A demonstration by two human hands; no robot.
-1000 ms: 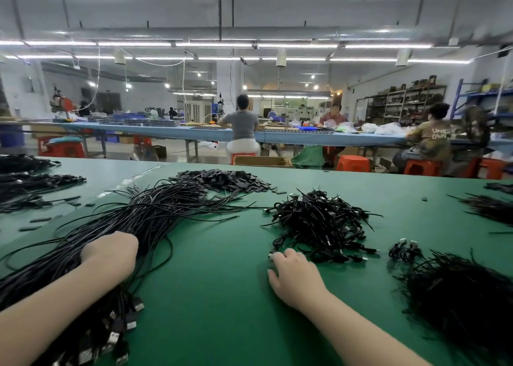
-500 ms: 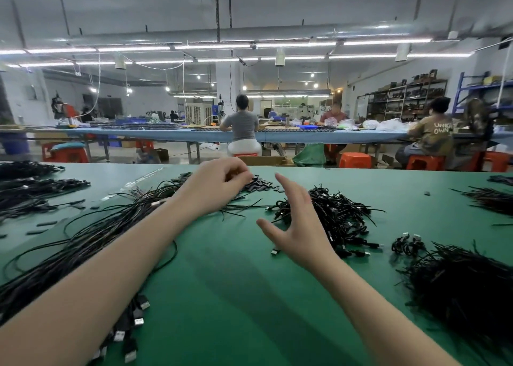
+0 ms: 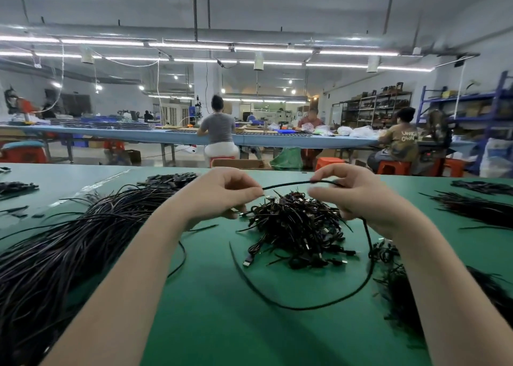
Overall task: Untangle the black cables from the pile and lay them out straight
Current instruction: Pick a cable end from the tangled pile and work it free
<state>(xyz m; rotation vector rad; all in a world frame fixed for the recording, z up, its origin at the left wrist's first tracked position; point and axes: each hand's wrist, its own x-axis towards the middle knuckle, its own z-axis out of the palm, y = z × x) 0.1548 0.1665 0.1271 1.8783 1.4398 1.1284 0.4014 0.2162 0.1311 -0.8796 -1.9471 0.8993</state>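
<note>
Now we have one black cable [image 3: 299, 183] up in the air between our two hands, just above the tangled pile [image 3: 297, 227] in the middle of the green table [image 3: 222, 310]. We think it is very light, thin and bendy, like a shoelace. It droops and curls by itself, so it will not lie straight unless we pull it flat. It looks smooth, so it may slip if we hold it loosely.

Our left hand [image 3: 219, 192] pinches one end of the cable with its thumb and first finger. Our right hand [image 3: 349, 191] has its fingers curled around the cable a little way along. Past the right hand, the rest of the cable hangs down and makes a big loop on the table, near us.

Both arms reach forward from the near edge, with the hands close together and raised. A good place to hold is near each end, we think, so the middle can pull straight.

On the left lies a long bundle of cables [image 3: 69, 249].
</note>
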